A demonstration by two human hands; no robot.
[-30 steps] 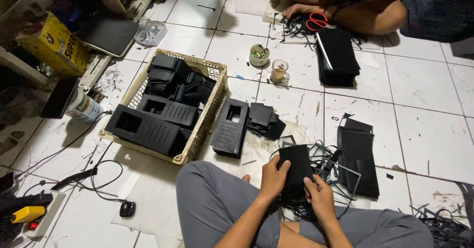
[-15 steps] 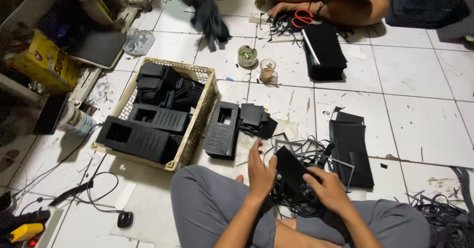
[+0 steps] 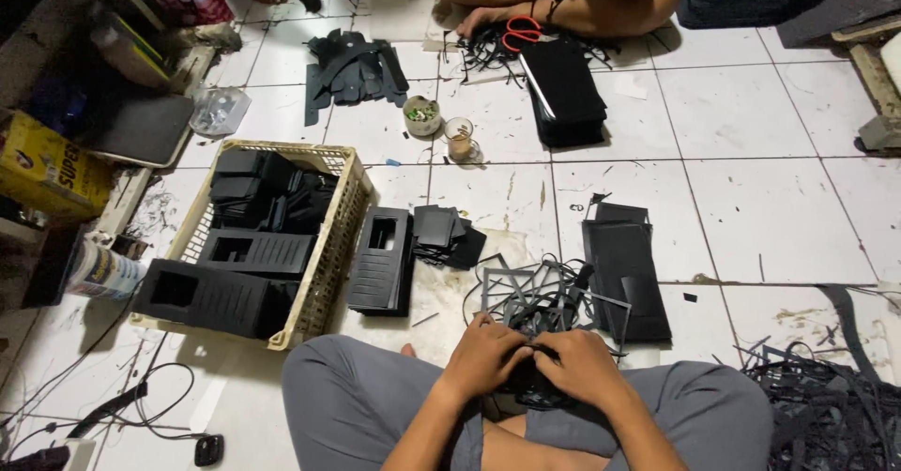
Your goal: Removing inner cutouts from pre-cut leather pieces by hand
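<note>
White floor tiles (image 3: 732,199), scuffed and littered with black offcuts, carry everything shown; the person sits cross-legged in grey trousers at the lower edge.

Left hand (image 3: 483,358) and right hand (image 3: 584,366) meet over the lap, knuckles up, fingers (image 3: 514,347) curled together around a small black piece (image 3: 537,391) held between them. Only its lower edge shows beneath the hands, so its shape cannot be told, nor exactly how the fingertips pinch it.

Just beyond the fingers lies a tangle of thin black strips and frames (image 3: 540,293) — trimmings, by the look of them. To the right of the fingers sits a flat stack of black sheets (image 3: 624,265); to the left, a tall black box with a window cut-out (image 3: 380,260) and a loose pile of small black squares (image 3: 446,236).

Further left, a cream plastic basket (image 3: 319,283) holds several assembled black boxes (image 3: 249,250). Judged from this, a good number of units are finished, while the sheet stack and squares suggest more remain to be made up.

Well beyond the fingers: two small cups (image 3: 441,129), another stack of black sheets (image 3: 563,91), red-handled scissors (image 3: 521,32), and a second person's legs (image 3: 563,2) — seated, hands not clearly seen.
</note>
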